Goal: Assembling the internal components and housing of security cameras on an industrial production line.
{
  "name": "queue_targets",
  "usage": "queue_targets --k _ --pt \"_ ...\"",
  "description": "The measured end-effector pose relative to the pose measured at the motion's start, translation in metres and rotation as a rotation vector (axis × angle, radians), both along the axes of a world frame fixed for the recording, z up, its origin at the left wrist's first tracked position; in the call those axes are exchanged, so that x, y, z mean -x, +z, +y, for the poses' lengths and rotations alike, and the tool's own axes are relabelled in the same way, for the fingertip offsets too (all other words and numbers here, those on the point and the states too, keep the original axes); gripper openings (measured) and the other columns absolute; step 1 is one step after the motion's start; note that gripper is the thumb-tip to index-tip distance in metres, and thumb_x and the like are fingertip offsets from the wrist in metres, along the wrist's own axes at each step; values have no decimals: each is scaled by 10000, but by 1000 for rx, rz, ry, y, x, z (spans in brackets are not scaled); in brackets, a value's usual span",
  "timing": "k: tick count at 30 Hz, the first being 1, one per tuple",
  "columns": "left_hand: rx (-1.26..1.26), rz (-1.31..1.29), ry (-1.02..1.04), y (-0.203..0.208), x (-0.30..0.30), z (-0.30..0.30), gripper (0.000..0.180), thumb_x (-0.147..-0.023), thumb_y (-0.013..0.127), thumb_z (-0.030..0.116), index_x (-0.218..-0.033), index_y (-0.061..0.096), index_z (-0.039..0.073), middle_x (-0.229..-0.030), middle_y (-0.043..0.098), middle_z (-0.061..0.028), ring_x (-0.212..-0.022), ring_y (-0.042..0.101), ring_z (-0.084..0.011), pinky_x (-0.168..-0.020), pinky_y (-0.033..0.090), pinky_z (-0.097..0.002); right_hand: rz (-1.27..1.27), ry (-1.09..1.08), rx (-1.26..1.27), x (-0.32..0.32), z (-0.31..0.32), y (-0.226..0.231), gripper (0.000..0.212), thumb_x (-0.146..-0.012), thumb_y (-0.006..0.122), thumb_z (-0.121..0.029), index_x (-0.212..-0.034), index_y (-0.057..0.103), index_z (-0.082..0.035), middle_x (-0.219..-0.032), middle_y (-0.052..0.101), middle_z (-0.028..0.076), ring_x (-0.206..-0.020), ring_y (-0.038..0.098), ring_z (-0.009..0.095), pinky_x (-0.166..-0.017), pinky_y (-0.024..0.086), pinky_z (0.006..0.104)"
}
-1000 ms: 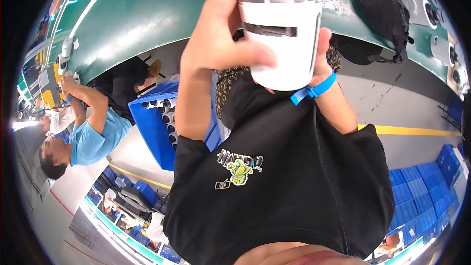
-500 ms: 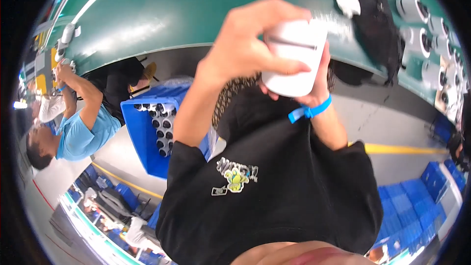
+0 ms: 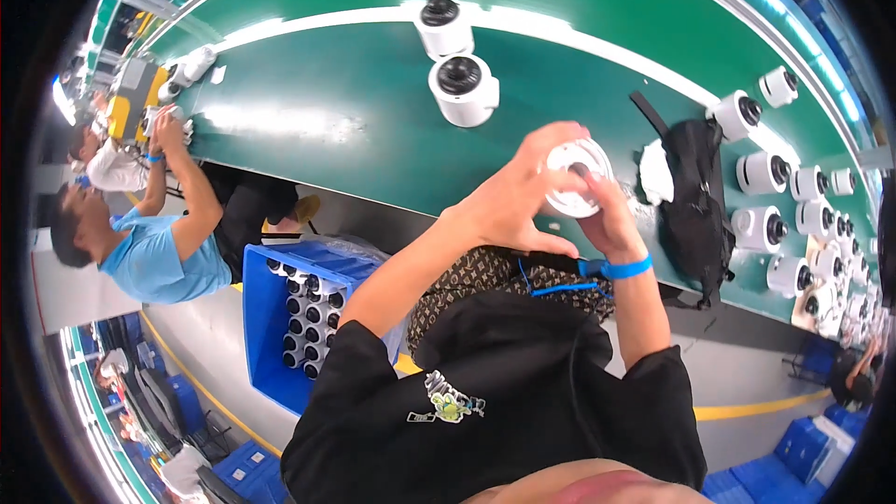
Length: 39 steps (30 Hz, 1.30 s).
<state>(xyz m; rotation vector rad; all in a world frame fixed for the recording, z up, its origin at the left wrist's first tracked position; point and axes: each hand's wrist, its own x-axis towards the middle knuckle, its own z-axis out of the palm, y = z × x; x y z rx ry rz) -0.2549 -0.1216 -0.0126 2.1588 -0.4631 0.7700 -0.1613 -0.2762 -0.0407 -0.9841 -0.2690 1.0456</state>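
Between my hands, over the near edge of the green table, is a white round housing [image 3: 567, 159]. Its open, ringed end faces up. My left hand [image 3: 511, 198] curves around its left and far side, thumb stretched out below. On the other side my right hand [image 3: 611, 222] grips it, fingers at the rim by the opening. The right wrist wears a blue band [image 3: 627, 268]. Ahead on the table stands a white camera with a black dome [image 3: 464, 91], and just behind it another such camera [image 3: 443, 30].
A black bag [image 3: 695, 210] and a white crumpled cloth [image 3: 656, 173] lie right of my hands. Several white cameras [image 3: 763, 173] fill the table's right end. A blue crate [image 3: 266, 355] of cameras stands at lower left. A person in a blue shirt [image 3: 154, 257] works farther left.
The housing has turned from showing its side wall to showing its open ringed end. My right fingers have come to the rim. The view has shifted, showing more of the table.
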Motion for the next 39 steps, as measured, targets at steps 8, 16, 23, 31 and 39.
queue_targets --k 8,16,23,31,39 --pt "868 468 -83 3 -21 -22 773 -732 726 311 -1342 376 -8 -1408 298 -230 -1317 322 -321 -1067 292 -403 -564 -161 -145 -18 -7 16 915 -742 698 -397 -1422 227 -6 -1421 299 160 -1284 361 254 -1063 291 368" --pt "606 328 5 14 -8 -44 679 -769 658 274 -1320 413 -37 -1325 463 -183 -1205 470 -233 -1010 367 -350 -519 -290 -53 9 -19 40 1012 -681 685 -541 -1433 247 -23 -1414 348 170 -1240 437 254 -1021 374 372" --pt "691 381 -23 4 -6 -45 949 -696 790 368 -1394 273 -17 -1335 352 -199 -1239 396 -281 -1031 343 -390 -243 -279 -233 10 -17 14 1014 -707 697 -507 -1455 195 -41 -1477 258 162 -1309 370 289 -1065 347 410" --pt "358 554 156 21 -35 -33 1163 -564 846 495 -1438 219 56 -1431 303 -168 -1329 307 -329 -1053 293 -513 176 -223 -488 -16 -36 -32 684 -848 591 -461 -1378 366 -90 -1347 467 84 -1247 446 257 -1021 368 510" --pt "56 332 129 65 -259 -39 738 -755 741 325 -1362 394 89 -1289 479 -169 -1180 475 -270 -910 436 -414 273 -274 -633 -9 -54 -68 869 -766 720 -339 -1439 226 -98 -1298 453 59 -1209 456 202 -1035 367 357"
